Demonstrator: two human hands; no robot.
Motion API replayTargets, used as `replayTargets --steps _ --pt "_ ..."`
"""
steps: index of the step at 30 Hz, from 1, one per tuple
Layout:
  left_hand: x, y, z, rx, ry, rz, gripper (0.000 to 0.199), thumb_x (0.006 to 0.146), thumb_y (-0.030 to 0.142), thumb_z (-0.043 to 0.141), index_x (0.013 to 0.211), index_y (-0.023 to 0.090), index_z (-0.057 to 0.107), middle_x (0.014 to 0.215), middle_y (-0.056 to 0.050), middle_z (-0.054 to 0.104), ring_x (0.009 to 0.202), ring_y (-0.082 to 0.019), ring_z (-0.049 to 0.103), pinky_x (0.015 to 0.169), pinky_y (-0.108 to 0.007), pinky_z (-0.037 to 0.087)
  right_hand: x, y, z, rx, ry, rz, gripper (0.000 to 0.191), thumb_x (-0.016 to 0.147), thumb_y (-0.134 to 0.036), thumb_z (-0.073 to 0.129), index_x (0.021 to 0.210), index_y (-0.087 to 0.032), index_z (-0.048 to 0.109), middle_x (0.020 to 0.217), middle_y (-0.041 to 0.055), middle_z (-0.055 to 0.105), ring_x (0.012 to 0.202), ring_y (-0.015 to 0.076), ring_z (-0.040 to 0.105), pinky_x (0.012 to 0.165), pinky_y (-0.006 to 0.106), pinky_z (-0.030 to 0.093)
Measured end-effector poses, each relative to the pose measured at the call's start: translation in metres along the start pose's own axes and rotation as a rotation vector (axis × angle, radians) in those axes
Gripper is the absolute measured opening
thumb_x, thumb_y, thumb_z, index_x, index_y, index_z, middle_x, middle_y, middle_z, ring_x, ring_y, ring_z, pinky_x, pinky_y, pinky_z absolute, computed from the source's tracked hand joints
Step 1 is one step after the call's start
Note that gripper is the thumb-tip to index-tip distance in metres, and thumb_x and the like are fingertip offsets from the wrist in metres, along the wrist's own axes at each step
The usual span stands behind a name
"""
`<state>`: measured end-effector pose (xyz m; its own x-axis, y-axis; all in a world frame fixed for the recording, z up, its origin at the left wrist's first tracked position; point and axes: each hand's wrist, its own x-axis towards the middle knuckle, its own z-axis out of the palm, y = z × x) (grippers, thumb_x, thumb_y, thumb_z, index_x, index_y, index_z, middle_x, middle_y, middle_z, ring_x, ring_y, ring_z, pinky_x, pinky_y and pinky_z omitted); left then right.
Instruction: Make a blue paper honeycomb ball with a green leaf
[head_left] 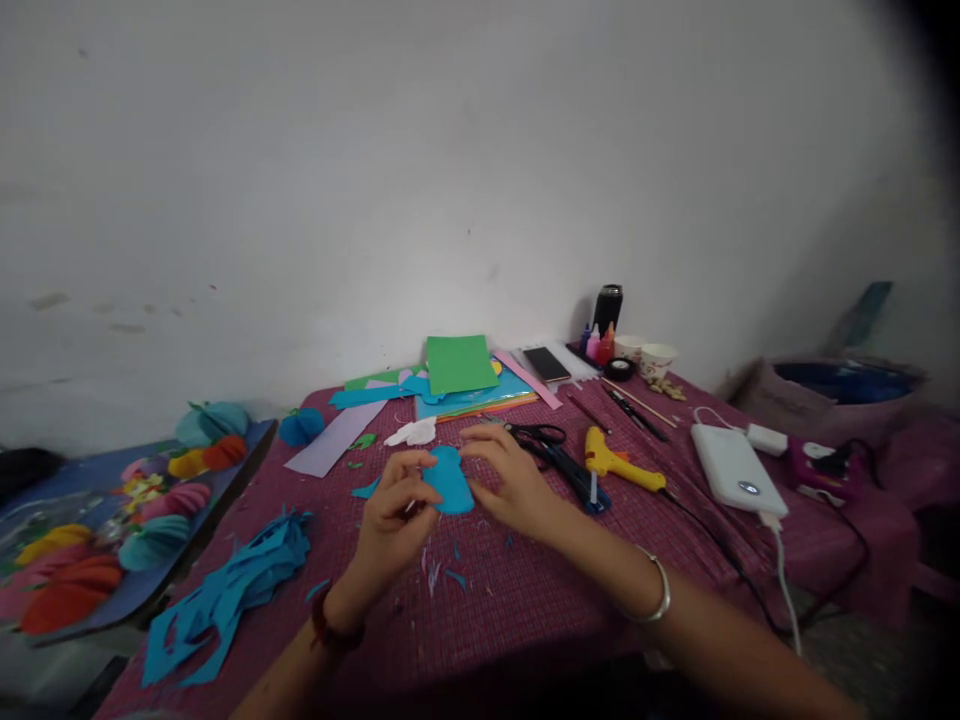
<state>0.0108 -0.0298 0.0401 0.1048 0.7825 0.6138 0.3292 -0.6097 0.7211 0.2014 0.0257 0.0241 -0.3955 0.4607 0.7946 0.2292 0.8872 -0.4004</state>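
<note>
Between my two hands is a blue paper cutout (pixel 448 484) with a narrower top and a wider rounded bottom. My left hand (pixel 399 512) has its fingers bent, with the fingertips at the cutout's left edge. On the opposite side, my right hand (pixel 516 482) reaches in with fingers apart, its fingertips beside the upper right edge and its thumb near the lower right. Whether the right fingertips touch the paper is hard to see. Small blue scraps (pixel 455 578) lie below on the checked tablecloth (pixel 420 640).
Blue paper offcuts (pixel 232 590) are heaped at left. Black-handled scissors (pixel 536 434), a blue cutter (pixel 577 478) and a yellow glue gun (pixel 619 464) lie right. Behind are a green sheet (pixel 459 364) and a phone (pixel 547 364). A white power bank (pixel 736 470) sits far right, paper ornaments (pixel 214 422) far left.
</note>
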Motion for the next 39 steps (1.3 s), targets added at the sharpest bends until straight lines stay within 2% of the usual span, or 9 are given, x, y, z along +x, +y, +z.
replayTargets --steps 4,8,11,15,21,25,33,36,39 --pt "-0.001 -0.015 -0.007 0.024 -0.004 -0.010 0.013 0.076 0.012 0.059 0.082 0.023 0.065 0.109 -0.006 0.055 0.096 -0.019 0.057 0.071 -0.028 0.048 0.008 0.010 0.016 0.008 -0.050 -0.033 0.016 0.086 -0.014 0.055 0.098 -0.023 0.064 0.117 0.0097 0.062 0.110 0.0223 0.056 0.094 0.043 0.044" --pt "0.003 -0.032 -0.010 0.047 0.042 -0.134 0.039 0.077 0.020 0.061 0.115 0.025 0.055 0.114 -0.007 0.053 0.090 -0.017 0.057 0.069 -0.026 0.048 0.012 0.014 0.032 0.080 -0.050 0.058 0.012 0.085 -0.016 0.055 0.089 -0.021 0.064 0.105 0.0097 0.067 0.101 0.0218 0.059 0.091 0.042 0.044" --pt "0.007 -0.041 -0.012 0.092 -0.021 -0.168 0.012 0.082 0.027 0.056 0.089 0.020 0.064 0.094 -0.005 0.060 0.086 -0.018 0.056 0.074 -0.029 0.045 0.011 0.015 0.045 0.198 -0.030 0.218 0.004 0.084 -0.019 0.058 0.081 -0.019 0.061 0.085 0.0051 0.066 0.085 0.0189 0.060 0.081 0.037 0.047" --pt "0.004 -0.049 -0.009 0.102 -0.147 -0.265 0.024 0.085 0.033 0.051 0.068 0.018 0.058 0.068 0.001 0.054 0.068 -0.016 0.049 0.068 -0.028 0.041 0.004 0.021 0.059 0.438 0.010 0.491 0.020 0.083 -0.033 0.061 0.071 -0.020 0.052 0.064 -0.0028 0.055 0.060 0.0123 0.052 0.059 0.025 0.045" --pt "-0.007 -0.061 -0.005 0.065 -0.258 -0.438 0.033 0.082 0.044 0.053 0.061 0.020 0.046 0.059 0.005 0.037 0.057 -0.012 0.034 0.054 -0.024 0.031 0.001 0.036 0.051 0.747 0.125 0.757 0.032 0.075 -0.047 0.067 0.074 -0.021 0.050 0.066 -0.0034 0.055 0.059 0.0110 0.053 0.062 0.026 0.047" --pt "-0.008 -0.064 -0.004 0.010 -0.258 -0.499 0.039 0.084 0.046 0.053 0.058 0.021 0.038 0.055 0.006 0.029 0.054 -0.011 0.027 0.051 -0.023 0.026 0.003 0.043 0.036 0.795 0.154 0.824 0.039 0.074 -0.057 0.066 0.076 -0.022 0.049 0.064 -0.0065 0.051 0.055 0.0091 0.050 0.062 0.025 0.048" --pt "-0.008 -0.062 0.007 -0.071 -0.267 -0.488 0.037 0.080 0.051 0.059 0.065 0.017 0.058 0.060 0.002 0.049 0.063 -0.014 0.044 0.057 -0.025 0.038 -0.011 0.024 0.050 0.752 -0.293 0.829 0.049 0.070 -0.062 0.069 0.060 -0.016 0.057 0.047 -0.0055 0.050 0.042 0.0076 0.042 0.042 0.021 0.030" --pt "-0.010 -0.066 0.008 -0.085 -0.294 -0.488 0.039 0.079 0.052 0.059 0.064 0.016 0.059 0.059 0.002 0.048 0.061 -0.014 0.043 0.057 -0.025 0.037 -0.011 0.027 0.053 0.723 -0.259 0.834 0.048 0.072 -0.063 0.067 0.062 -0.016 0.057 0.048 -0.0067 0.047 0.042 0.0068 0.037 0.042 0.020 0.025" --pt "-0.013 -0.068 0.009 -0.111 -0.323 -0.487 0.040 0.079 0.052 0.058 0.061 0.016 0.055 0.058 0.003 0.042 0.058 -0.012 0.036 0.055 -0.024 0.033 -0.009 0.039 0.046 0.680 -0.111 0.847 0.046 0.073 -0.061 0.068 0.062 -0.018 0.053 0.050 -0.0067 0.045 0.044 0.0075 0.036 0.044 0.021 0.026"
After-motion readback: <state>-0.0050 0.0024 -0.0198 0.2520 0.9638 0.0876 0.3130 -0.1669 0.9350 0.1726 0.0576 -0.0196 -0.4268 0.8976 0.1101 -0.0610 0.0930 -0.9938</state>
